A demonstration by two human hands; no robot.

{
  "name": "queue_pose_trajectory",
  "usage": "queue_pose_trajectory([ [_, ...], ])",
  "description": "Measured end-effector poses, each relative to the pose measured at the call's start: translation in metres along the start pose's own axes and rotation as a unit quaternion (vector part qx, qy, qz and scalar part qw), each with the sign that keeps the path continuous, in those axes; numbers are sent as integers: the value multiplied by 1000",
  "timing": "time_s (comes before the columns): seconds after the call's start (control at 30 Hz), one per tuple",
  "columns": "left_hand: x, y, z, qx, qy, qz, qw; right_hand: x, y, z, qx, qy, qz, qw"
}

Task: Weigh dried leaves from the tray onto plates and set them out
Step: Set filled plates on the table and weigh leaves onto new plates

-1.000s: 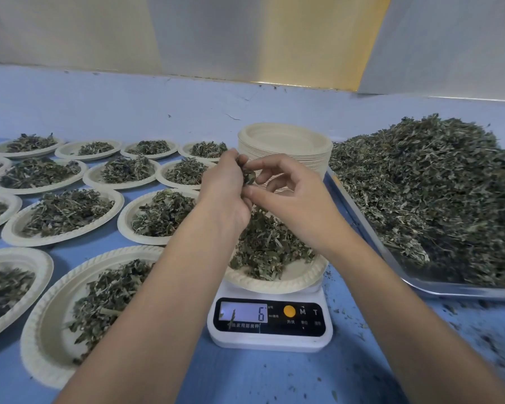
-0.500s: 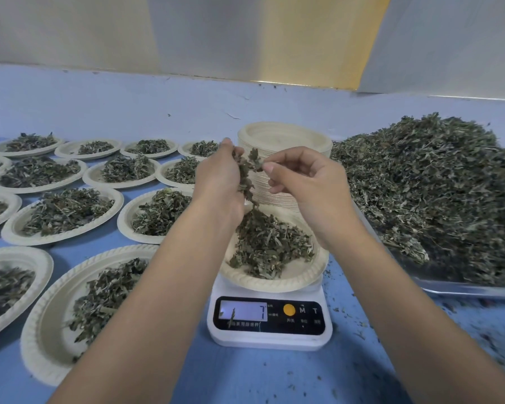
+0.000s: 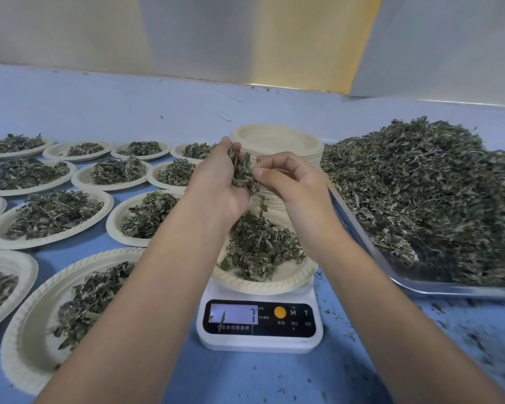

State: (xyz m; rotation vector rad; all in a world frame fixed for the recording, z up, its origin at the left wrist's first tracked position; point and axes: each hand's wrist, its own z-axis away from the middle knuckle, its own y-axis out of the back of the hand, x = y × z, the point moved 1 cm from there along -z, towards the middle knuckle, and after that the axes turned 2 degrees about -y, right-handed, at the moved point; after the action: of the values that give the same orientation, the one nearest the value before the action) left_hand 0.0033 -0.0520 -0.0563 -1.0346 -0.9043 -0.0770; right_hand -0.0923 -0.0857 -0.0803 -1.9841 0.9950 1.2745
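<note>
Since a second ago the reading on the scale (image 3: pixel 260 342) has gone from 6 to 7. Both hands have lifted from close over the plate (image 3: pixel 263 284) to a higher spot in front of the stack of empty plates (image 3: pixel 277 139).

From my remote seat, the left hand (image 3: pixel 216 182) now has its fingers curled round a clump of leaves (image 3: pixel 241 170), where earlier only a tiny pinch showed between the hands. The right hand (image 3: pixel 292 182) sits just beside it, thumb and fingertips nipping at the clump's edge. One leaf hangs in the air below them, above the plate.

I judge this as topping up bit by bit toward a target weight I don't know. If so, the plate isn't ready to join the filled plates (image 3: pixel 50 214) on the left of the desk (image 3: pixel 245 380). The bulk of the dried leaves (image 3: pixel 420 193) sits heaped in the tray (image 3: pixel 437 290) on the right.

Readable writing: "7" on the display (image 3: pixel 233 314), and "M" and "T" beside an orange button. The small print under the display is too fine for me to read.
</note>
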Motion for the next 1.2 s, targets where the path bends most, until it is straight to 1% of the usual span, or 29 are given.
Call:
queue_pose_trajectory([
  [0.13, -2, -11, 3, -1, 2, 20, 1000, 3, -7, -3, -8, -74, -132, 988],
  [0.3, -10, -34, 4, 5, 8, 52, 999, -3, -4, -8, 44, -104, -247, 963],
  [0.53, -52, -71, 2, -10, 50, 38, 998, -11, 36, -12, 125, -147, -328, 925],
  [0.63, -80, -86, 2, -13, 46, 10, 999, -11, 60, -13, 153, -172, -348, 909],
  [0.77, -111, -106, 0, -12, 11, -50, 999, -10, 91, -11, 178, -186, -363, 896],
  [0.83, -125, -115, 0, -24, 22, -56, 998, -11, 103, -8, 189, -187, -376, 888],
  [0.97, -148, -122, 5, -55, 69, -64, 994, -8, 124, -3, 238, -177, -402, 866],
  [1.1, -162, -117, 12, -87, 56, -139, 985, -4, 143, 3, 304, -188, -430, 829],
  [1.13, -164, -116, 15, -96, 59, -147, 983, -4, 147, 5, 323, -189, -422, 826],
  [1.2, -167, -114, 18, -108, 57, -170, 978, 0, 155, 6, 356, -195, -368, 837],
])
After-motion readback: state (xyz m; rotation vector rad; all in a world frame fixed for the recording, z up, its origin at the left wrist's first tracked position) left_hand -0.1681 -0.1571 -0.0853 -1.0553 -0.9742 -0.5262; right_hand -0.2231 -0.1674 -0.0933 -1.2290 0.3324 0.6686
